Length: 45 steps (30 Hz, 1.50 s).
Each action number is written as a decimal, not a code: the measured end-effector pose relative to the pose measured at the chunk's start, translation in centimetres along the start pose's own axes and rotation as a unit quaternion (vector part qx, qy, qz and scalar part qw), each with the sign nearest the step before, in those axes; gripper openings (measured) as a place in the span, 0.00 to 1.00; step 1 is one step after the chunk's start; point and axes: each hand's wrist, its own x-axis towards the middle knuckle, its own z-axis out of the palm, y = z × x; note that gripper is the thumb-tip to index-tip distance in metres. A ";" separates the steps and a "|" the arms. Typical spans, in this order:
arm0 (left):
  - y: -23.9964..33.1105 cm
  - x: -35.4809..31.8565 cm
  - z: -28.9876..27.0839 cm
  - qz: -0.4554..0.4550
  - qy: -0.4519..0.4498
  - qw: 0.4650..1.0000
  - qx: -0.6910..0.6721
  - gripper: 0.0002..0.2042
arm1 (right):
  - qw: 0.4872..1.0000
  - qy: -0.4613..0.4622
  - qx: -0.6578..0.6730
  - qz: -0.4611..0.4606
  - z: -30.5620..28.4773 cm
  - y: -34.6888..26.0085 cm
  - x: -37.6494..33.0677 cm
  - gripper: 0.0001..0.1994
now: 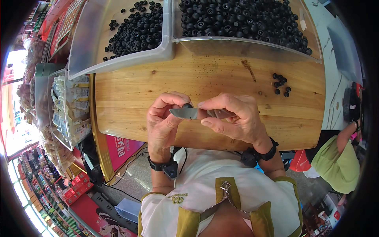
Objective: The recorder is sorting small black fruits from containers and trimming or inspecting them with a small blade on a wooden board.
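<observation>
Over the near middle of the wooden table (130, 91), my left hand (161, 122) pinches a small round black plastic piece (187, 105) between thumb and fingers. A short-bladed knife (184, 113) is gripped by my right hand (242, 118), its handle partly covered by the fingers. The blade points left, its flat side facing up, and lies right at the near side of the black piece. Whether its edge touches the piece is hard to make out. Several similar black pieces (280, 78) lie loose on the table to the right.
At the far left stands a clear plastic bin (169, 49) partly filled with small black pieces; a second clear bin (252, 44) beside it holds bigger ones. A rack of packets (75, 102) adjoins the table's left side. Another person's green clothing (335, 164) shows at right.
</observation>
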 end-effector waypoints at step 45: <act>3.6 13.8 12.0 0.190 -0.141 0.845 0.480 0.12 | 0.979 0.168 0.003 -0.116 -1.7 -1.2 -0.2 0.20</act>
